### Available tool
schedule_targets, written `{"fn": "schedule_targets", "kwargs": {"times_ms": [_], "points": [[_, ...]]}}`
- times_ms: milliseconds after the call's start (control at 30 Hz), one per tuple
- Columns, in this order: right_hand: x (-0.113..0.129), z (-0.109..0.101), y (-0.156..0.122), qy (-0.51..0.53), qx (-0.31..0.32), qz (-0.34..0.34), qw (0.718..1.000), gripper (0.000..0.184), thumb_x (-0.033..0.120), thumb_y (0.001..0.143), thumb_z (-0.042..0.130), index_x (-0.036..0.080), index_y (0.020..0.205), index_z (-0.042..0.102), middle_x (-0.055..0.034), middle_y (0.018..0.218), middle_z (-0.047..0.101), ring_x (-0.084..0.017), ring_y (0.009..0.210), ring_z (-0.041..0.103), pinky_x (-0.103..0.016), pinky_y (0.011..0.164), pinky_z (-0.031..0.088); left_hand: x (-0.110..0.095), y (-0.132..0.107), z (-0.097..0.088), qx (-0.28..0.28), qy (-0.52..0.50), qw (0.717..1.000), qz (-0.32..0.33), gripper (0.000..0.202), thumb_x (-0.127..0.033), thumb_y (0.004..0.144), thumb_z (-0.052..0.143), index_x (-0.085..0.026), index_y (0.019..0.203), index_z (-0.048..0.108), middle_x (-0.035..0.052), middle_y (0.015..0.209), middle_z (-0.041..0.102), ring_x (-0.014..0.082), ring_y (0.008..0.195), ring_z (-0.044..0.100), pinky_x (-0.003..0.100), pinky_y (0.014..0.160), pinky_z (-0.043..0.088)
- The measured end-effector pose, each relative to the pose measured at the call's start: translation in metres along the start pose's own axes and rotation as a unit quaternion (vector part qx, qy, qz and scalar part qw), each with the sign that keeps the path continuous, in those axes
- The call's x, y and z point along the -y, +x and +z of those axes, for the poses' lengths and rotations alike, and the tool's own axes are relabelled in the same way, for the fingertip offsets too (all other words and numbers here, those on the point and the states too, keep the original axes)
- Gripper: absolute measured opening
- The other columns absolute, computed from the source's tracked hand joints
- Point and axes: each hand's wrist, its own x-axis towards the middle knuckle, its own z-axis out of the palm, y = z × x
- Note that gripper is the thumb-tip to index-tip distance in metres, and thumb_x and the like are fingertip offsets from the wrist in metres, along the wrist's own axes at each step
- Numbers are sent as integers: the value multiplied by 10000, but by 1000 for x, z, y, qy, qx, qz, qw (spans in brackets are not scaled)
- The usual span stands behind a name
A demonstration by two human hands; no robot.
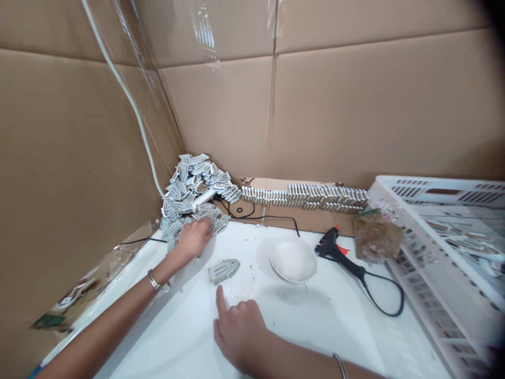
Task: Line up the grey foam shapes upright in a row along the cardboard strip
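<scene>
Slotted arch-shaped cut-outs (193, 189), grey and white, lie heaped at 11 o'clock on the white table (315, 337), taking the person's position as 6 o'clock. Their material cannot be determined from this view. A further batch stands in tightly packed rows (303, 197) at 12 o'clock on a cardboard strip (268, 184). One single cut-out (223, 271) lies flat near mid-table, well forward of the heap.

The left hand (192, 239) is extended palm-down at the heap's lower edge, with its fingers (207, 226) in contact with the pieces. Whether it grips any piece cannot be told. The right hand (240, 334) is empty and half-curled, with the index finger pointing forward, just short of the single cut-out. Each wrist wears a metal bangle.

A black hot glue gun (333, 248) lies on its side at 1 o'clock, its black cord (389, 310) looping toward 3 o'clock. A white bowl (292, 259) holding white material sits just left of the gun. A rough brown slab (376, 237) lies beside the gun, against a white slatted plastic crate (442, 210) at 2 o'clock, which holds more cut-outs. A clear printed plastic bag (94, 279) lies along the table's left edge. Cardboard walls (355, 105) enclose the back.
</scene>
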Motion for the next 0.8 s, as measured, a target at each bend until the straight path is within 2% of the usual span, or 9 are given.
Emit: {"fn": "schedule_targets", "kwargs": {"times_ms": [133,267,400,567,800], "points": [[-1,-8,-1,19,16,-6,1000,634,202,898,522,-35,1473,400,-152,708,710,-259,597,689,-373,539,537,21,1,-7,-2,-120,993,14,200,-332,851,550,-206,1003,582,76,940,726,272,903,676,331,757,474],[-1,-10,-2,27,24,5,999,659,216,914,501,-51,1495,342,-156,726,715,-264,614,695,-389,565,547,40,-15,-24,28,-265,961,74,289,-460,777,636,-204,907,606,44,892,726,229,851,681,300,761,503],[0,-7,-1,35,18,10,999,672,206,904,515,-50,1498,333,-156,739,719,-263,625,699,-393,575,546,26,-48,-33,55,-287,947,134,293,-474,819,628,-220,964,656,23,945,730,207,880,672,291,763,499],[0,-6,-1,38,12,8,999,671,197,897,517,-51,1495,339,-162,762,725,-256,639,704,-385,593,543,-3,-84,-23,48,-255,948,185,235,-406,880,605,-243,1034,675,17,1025,726,199,913,662,310,804,499],[-2,-9,-2,49,24,7,998,686,185,880,543,-47,1494,344,-175,783,730,-259,648,709,-380,590,546,-9,-92,-13,13,-232,952,201,221,-324,895,606,-241,1091,665,38,1116,718,224,1010,663,347,879,512]]}}
